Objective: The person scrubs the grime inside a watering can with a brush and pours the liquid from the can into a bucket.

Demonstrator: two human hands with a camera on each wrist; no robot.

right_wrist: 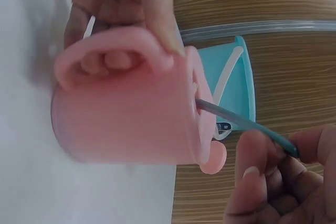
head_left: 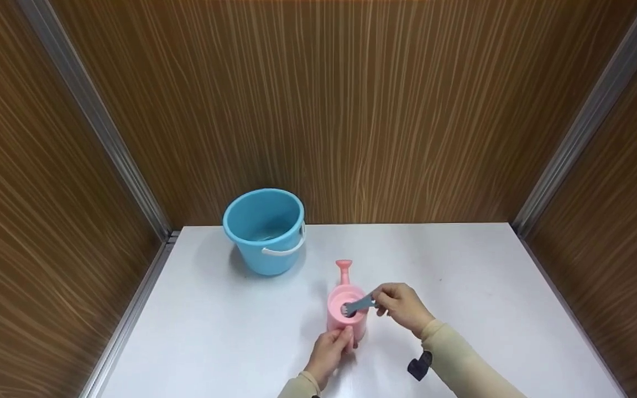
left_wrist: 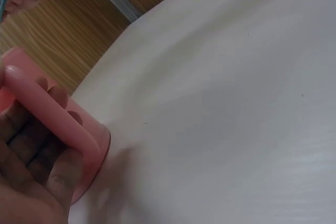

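Observation:
A pink watering can [head_left: 360,327] stands on the white table, its spout pointing away from me. My left hand [head_left: 327,351] grips the can's handle; in the left wrist view, fingers pass through the handle loop [left_wrist: 52,109]. Between the thumb and fingers of my right hand [head_left: 403,309] is the end of a slim blue-grey brush [head_left: 361,303]. Its pale bristled head lies at the round opening in the can's top. In the right wrist view the brush handle [right_wrist: 247,123] slants out of that opening, the part inside hidden by the can.
A light blue bucket [head_left: 266,258] with a white handle [head_left: 285,252] stands at the back left of the white table [head_left: 462,265]. Wood-grain panels [head_left: 318,110] with grey metal corner strips enclose the table at the back and sides.

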